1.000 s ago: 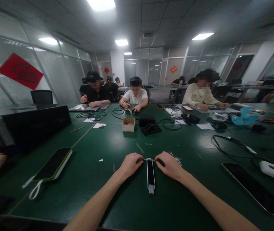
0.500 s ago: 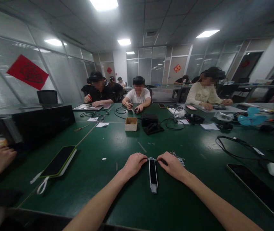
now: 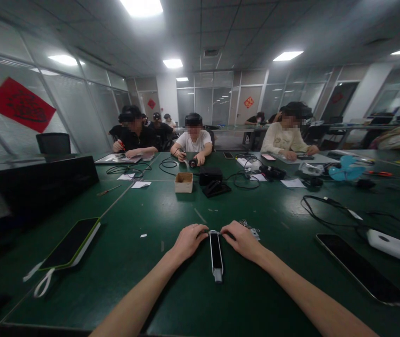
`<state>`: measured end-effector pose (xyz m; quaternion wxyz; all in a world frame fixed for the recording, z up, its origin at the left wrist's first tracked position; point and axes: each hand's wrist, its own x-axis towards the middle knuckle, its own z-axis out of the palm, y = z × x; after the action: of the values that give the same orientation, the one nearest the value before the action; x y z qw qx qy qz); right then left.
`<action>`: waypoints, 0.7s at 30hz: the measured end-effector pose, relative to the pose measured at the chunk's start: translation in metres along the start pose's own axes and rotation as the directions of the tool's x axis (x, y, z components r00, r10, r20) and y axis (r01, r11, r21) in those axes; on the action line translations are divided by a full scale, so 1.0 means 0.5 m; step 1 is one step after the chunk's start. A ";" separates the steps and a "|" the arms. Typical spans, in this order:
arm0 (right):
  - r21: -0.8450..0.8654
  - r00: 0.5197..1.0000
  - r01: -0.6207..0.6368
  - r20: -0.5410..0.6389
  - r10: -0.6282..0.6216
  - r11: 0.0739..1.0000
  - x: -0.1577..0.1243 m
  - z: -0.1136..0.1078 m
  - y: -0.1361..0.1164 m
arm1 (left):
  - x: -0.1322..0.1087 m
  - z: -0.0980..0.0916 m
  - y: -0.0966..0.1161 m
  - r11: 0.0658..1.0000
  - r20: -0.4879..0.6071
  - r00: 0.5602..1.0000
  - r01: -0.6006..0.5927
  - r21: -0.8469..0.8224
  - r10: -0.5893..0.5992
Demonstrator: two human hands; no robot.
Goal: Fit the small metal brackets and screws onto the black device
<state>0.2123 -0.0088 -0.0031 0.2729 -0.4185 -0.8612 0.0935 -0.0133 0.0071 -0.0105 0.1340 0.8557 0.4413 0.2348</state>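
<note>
A slim, long device (image 3: 216,252) with a black face and a pale grey frame lies on the green table, its long side pointing toward me. My left hand (image 3: 189,241) rests at the left of its far end, fingers bent and thumb apart from them. On the opposite side, my right hand (image 3: 239,238) lies with its fingertips close to that same end. Whether the fingertips touch the frame, I cannot tell. Several small metal parts (image 3: 254,232) lie just beyond my right hand, partly hidden by it.
A phone with a green edge (image 3: 71,245) lies left, another phone (image 3: 359,269) right, beside a white power strip (image 3: 395,248). Ahead stand a small open box (image 3: 183,183) and a black case (image 3: 210,175). Cables and a blue fan (image 3: 346,168) lie farther right. Co-workers sit opposite.
The camera has turned slightly right, so everything sits farther left in view. Both my hands keep their places beside the device. The neighbour's hand at the left edge shows less.
</note>
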 end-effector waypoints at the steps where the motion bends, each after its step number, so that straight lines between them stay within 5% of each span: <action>1: -0.001 1.000 -0.001 0.001 0.001 1.000 0.000 0.001 0.001 | 0.000 0.001 0.000 1.000 0.000 1.000 0.009 0.001 -0.009; 15: -0.021 1.000 0.011 0.003 -0.010 1.000 0.000 0.004 -0.001 | 0.003 0.005 -0.004 0.998 0.029 0.999 -0.016 0.053 0.015; 21: -0.141 0.999 0.053 -0.003 -0.054 0.989 0.004 -0.029 0.018 | 0.004 0.000 0.001 0.998 0.054 0.998 -0.023 0.062 0.020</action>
<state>0.2252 -0.0026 0.0062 0.2483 -0.4138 -0.8755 0.0237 -0.0120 0.0086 -0.0098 0.1163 0.8702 0.4353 0.1991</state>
